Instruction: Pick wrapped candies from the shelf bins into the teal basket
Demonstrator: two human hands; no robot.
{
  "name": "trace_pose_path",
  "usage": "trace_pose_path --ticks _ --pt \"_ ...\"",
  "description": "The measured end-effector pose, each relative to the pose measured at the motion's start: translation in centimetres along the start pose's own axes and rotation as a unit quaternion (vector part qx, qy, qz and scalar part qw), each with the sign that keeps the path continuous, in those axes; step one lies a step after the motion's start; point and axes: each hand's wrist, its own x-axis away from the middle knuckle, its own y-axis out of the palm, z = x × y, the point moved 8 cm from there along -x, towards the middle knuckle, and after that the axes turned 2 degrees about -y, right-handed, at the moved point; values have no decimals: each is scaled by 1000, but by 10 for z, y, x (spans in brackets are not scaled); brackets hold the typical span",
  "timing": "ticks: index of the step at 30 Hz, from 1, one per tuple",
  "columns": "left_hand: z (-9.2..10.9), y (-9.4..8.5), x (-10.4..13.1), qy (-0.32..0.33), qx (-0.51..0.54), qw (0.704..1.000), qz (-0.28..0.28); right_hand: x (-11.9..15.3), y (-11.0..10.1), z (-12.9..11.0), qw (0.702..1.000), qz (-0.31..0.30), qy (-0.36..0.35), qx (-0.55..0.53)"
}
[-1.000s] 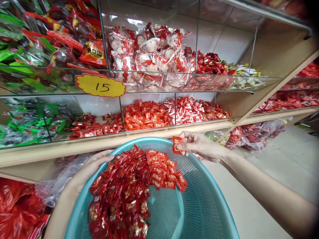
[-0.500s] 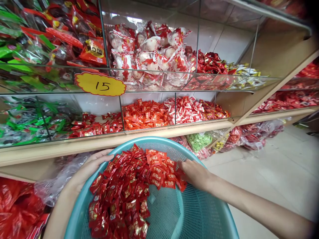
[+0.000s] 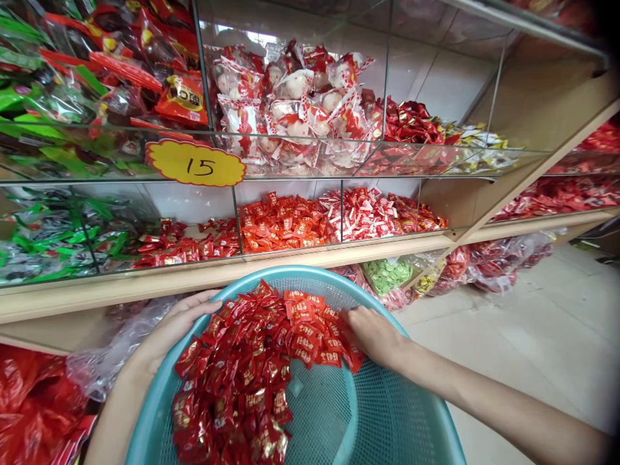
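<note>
**Right hand curled down at the lighter packets, left hand on the basket rim**

A teal perforated plastic basket point(image 3: 295, 270) sits just below the pale wooden shelf edge point(image 3: 145, 284). In it, glossy dark-red packets with gold print point(image 3: 237, 368) form a large heap along the left side. Flat orange-red packets with pale lettering point(image 3: 305, 329) lie beside that heap, overlapping towards the right wall, while part of the mesh floor shows bare.

The left hand point(image 3: 169, 329) has the basket by its left rim, fingers bent over the edge and partly closed; its thumb cannot be made out. The right hand point(image 3: 375, 332) reaches inside over the far right wall, fingers curled nearly closed at the end of the orange-red group. Its fingertips are hidden, so whether it has hold of a packet cannot be told.

The step in hand looks like handling single orange-red packets at that end. Either picking up or letting go here would call for a light fingertip action and a steady rim; a dragging knuckle could disturb the overlapping packets. Similar orange-red packets point(image 3: 285, 223) fill a shelf compartment beyond the basket.
</note>
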Motion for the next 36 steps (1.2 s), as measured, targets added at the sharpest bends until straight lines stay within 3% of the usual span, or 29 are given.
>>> trace_pose_path --ticks 5,8,10,16,18,22,27,32,36 --pt "1 0 -1 7 -2 1000 -3 -2 4 0 1000 1 6 -10" --pt "2 2 0 10 10 1000 -15 -4 -8 1 1000 13 -14 -13" --pt "1 3 -1 9 18 1000 -22 -9 -35 3 998 58 -30 -19" --pt "-4 -7 -6 9 11 1000 6 -55 -148 3 974 219 -58 3" --pt "-3 -6 -7 17 14 1000 -8 -77 -168 -5 965 239 -93 62" --pt "-2 -1 -6 27 33 998 -44 -119 -161 -19 953 195 -164 166" --pt "-3 -2 -5 18 31 999 -27 -147 -143 -18 949 177 -165 201" --pt "-3 -5 -2 5 25 1000 4 -143 -152 -10 947 222 -184 139" --pt "1 -3 -1 17 13 1000 7 -111 -172 -5 930 304 -205 0"
